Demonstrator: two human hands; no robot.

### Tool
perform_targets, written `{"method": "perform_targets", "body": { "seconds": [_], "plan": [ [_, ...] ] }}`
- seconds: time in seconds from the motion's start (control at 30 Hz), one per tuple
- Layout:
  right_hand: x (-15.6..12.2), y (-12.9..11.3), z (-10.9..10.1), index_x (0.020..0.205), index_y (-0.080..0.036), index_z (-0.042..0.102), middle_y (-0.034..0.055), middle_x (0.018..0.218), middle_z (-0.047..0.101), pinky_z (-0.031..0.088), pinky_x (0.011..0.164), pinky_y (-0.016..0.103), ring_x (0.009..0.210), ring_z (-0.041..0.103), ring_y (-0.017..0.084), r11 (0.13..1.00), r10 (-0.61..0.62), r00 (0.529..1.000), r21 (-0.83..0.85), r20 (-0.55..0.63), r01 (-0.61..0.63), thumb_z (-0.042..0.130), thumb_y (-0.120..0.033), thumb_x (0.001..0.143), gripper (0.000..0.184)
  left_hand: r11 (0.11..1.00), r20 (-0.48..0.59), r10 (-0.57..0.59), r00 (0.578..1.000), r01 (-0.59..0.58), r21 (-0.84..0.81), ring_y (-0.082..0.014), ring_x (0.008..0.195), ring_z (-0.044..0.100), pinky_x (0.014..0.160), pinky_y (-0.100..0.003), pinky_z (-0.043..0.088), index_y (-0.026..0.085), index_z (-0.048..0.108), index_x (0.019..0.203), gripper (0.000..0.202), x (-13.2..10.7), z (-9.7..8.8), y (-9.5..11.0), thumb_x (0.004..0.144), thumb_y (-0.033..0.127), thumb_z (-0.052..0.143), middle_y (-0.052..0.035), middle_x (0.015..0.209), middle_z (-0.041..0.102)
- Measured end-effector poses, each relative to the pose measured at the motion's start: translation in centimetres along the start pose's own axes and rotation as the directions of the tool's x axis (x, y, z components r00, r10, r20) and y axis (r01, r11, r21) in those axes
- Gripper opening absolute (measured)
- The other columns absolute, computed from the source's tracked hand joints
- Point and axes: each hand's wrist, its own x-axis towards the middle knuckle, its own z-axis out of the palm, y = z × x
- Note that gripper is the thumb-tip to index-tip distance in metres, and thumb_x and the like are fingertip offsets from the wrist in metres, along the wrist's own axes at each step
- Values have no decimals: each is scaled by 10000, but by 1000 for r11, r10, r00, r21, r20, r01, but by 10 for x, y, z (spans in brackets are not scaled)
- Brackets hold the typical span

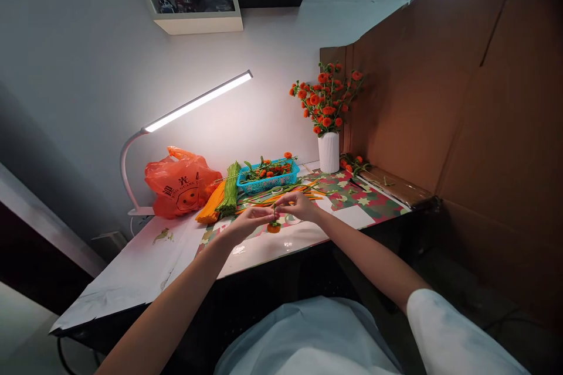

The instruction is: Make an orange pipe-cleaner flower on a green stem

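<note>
Over the front of the table, my left hand [257, 218] and my right hand [298, 206] meet at a small orange flower [273, 227] that hangs head down. Its short green stem is pinched between the fingertips of both hands. Just behind my hands lie loose orange and green strips [308, 188], which look like pipe cleaners. Farther back is a blue plastic basket [251, 187] with several orange flowers and green stems in it. To its left, a bundle of green stems [229, 190] lies beside a bundle of orange ones [212, 204].
A desk lamp [197, 102], lit, arches over the left side. An orange plastic bag [180, 181] sits by its base. A white ribbed vase [329, 152] of orange flowers stands at the back right, near loose flowers [354, 163]. Tall cardboard [417, 99] walls the right side.
</note>
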Motion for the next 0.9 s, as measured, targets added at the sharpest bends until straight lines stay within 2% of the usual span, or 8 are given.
{"method": "perform_targets", "body": {
  "seconds": [0.13, 0.23, 0.33, 0.43, 0.6, 0.7, 0.77, 0.9],
  "plan": [
    [-1, -1, -1, 745, -136, 696, 35, 725, 655, 419, 634, 260, 688, 569, 147, 993, 29, 995, 112, 96, -39, 741, -478, 653, 356, 977, 165, -67, 984, 99, -192, -245, 930, 637, 877, -387, 445, 128, 744, 837, 360, -4, -6, -2, 719, 468, 733, -136, 918, 718],
    [3, 1, -1, 717, -131, 680, 28, 709, 640, 416, 627, 257, 670, 567, 140, 994, 69, 996, 75, 64, -74, 737, -465, 662, 343, 998, -10, -32, 999, 32, -46, -229, 878, 638, 830, -356, 468, 139, 748, 822, 325, 1, -2, -2, 702, 440, 750, -111, 912, 711],
    [7, 2, -2, 690, -126, 684, 26, 687, 630, 406, 596, 251, 651, 558, 138, 996, 83, 996, 9, -21, -83, 740, -441, 653, 322, 987, -243, 97, 965, -62, 147, -216, 821, 633, 766, -320, 487, 148, 743, 746, 285, 9, 7, -2, 667, 421, 771, -81, 849, 699],
    [8, 0, -6, 702, -125, 697, 25, 666, 635, 413, 574, 249, 625, 558, 135, 993, 112, 992, 35, -56, -110, 751, -441, 632, 328, 964, -303, 159, 940, -82, 251, -184, 711, 609, 680, -288, 475, 150, 733, 687, 285, 13, 14, 0, 697, 434, 737, -55, 728, 674],
    [2, -3, -15, 768, -122, 723, 46, 729, 683, 446, 640, 267, 692, 596, 153, 985, 105, 989, 127, 100, -118, 753, -432, 638, 337, 999, -38, 3, 999, -1, 46, -168, 724, 601, 693, -287, 461, 140, 745, 771, 337, 7, 6, 3, 727, 471, 708, -63, 759, 682],
    [0, 2, -13, 758, -133, 724, 33, 728, 680, 428, 638, 253, 691, 583, 142, 992, 77, 992, 97, 104, -87, 751, -417, 649, 306, 996, 155, -74, 985, 79, -31, -191, 780, 618, 740, -314, 466, 124, 749, 801, 388, 4, -2, 2, 721, 501, 704, -99, 801, 704],
    [2, 7, -9, 745, -134, 718, 28, 712, 670, 411, 615, 244, 667, 568, 134, 994, 87, 995, 55, 57, -90, 745, -408, 655, 290, 997, 93, -76, 993, 74, 21, -194, 763, 629, 729, -314, 474, 128, 750, 835, 392, 3, -2, 0, 728, 501, 693, -99, 800, 713],
    [8, 14, -1, 710, -132, 706, 35, 697, 660, 393, 587, 243, 651, 560, 137, 995, 88, 995, -46, -39, -90, 719, -392, 674, 263, 947, -262, 105, 959, -16, 321, -202, 735, 652, 698, -292, 491, 154, 750, 802, 311, 4, 8, -2, 726, 452, 701, -73, 767, 728]
  ]
}}
